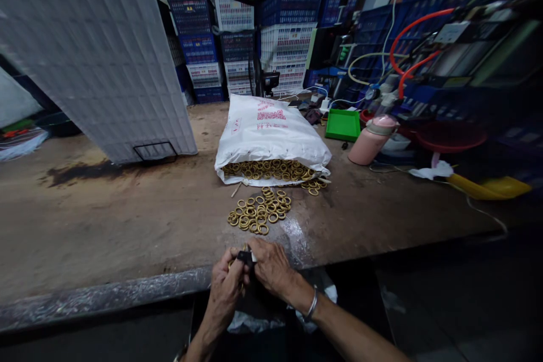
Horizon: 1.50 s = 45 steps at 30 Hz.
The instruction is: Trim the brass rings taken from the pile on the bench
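Note:
My left hand is closed near the table's front edge, with a bit of a gold-coloured ring showing between its fingers. Against it, my right hand is closed too, its fingers at a small black object with a pale part; the fingers hide what kind it is. Just beyond both hands lies a loose pile of gold-coloured metal rings. Behind the pile, a white woven sack with red print lies on its side, its mouth towards me and full of the same rings.
A tall white ribbed panel stands at the left in a black wire stand. To the right are a pink bottle, a green tray and a yellow scoop. Stacked crates line the back.

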{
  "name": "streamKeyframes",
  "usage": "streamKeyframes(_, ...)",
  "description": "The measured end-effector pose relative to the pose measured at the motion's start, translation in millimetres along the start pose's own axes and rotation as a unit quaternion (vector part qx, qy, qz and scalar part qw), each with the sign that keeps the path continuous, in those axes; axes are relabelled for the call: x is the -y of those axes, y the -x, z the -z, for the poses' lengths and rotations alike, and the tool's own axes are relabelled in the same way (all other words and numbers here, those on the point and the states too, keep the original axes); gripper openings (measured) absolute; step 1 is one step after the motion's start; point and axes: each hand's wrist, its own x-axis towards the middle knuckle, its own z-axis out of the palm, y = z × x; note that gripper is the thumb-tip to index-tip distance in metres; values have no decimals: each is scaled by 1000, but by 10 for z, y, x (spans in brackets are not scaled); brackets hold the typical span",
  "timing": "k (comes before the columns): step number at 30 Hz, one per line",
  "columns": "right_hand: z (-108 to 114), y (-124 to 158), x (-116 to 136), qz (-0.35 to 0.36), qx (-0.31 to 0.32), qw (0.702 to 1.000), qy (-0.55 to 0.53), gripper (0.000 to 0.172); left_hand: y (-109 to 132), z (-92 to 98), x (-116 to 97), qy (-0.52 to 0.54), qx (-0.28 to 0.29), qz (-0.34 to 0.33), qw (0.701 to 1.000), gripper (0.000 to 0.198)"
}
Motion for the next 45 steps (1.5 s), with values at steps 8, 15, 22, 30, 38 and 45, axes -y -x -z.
streamKeyframes(8,28,-80,-58,-45,10,999,27,22,78,26,-26,-5,40,14,999,30)
streamKeyframes(15,193,-322,-290,-82,-66,994,39,29,146,2,-62,103,105,42,988,29)
streamKeyframes(22,278,-834,-426,-74,-93,989,84,26,42,102,-89,141,75,52,986,30)
streamKeyframes(30,162,-1171,-458,-96,-53,984,139,24,-74,228,-66,226,88,57,968,30)
streamKeyframes(38,253,-1199,-403,-66,-11,983,171,28,-144,241,-64,267,77,34,960,24)
streamKeyframes(45,299,-1256,-468,-60,1,984,167,24,-351,161,17,123,-42,-26,991,26)
